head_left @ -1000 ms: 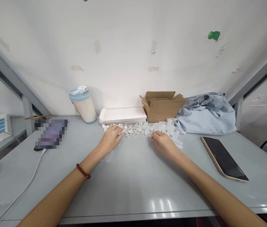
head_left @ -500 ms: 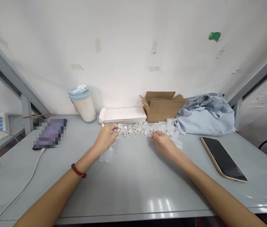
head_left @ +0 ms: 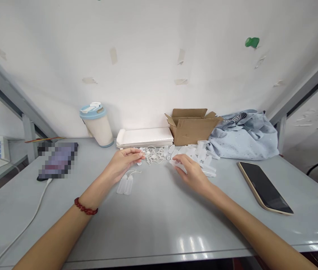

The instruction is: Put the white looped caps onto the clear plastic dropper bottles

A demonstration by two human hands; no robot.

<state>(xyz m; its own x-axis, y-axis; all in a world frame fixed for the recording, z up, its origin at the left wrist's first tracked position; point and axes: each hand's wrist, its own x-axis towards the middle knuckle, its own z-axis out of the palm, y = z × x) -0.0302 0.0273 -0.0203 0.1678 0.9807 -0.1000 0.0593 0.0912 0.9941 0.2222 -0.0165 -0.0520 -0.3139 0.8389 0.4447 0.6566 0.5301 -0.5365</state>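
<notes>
The right grip [head_left: 192, 171] pinches a translucent plastic piece [head_left: 172, 162]. The left grip [head_left: 123, 161] has fingertips close together, its hold unclear; tangled thin white cords [head_left: 155, 156] lie between both, two translucent oblong tags [head_left: 128, 185] just below the left.

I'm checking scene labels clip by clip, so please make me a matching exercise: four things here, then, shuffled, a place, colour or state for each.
Things
1. left hand
2. cardboard box
3. right hand
4. white cords

Descriptions
A. beside the larger group of translucent pieces
B. tangled, in front of the white stack
C. red bracelet around the same arm
D. brown, flaps open

Pairs: 1-C, 2-D, 3-A, 4-B
</notes>
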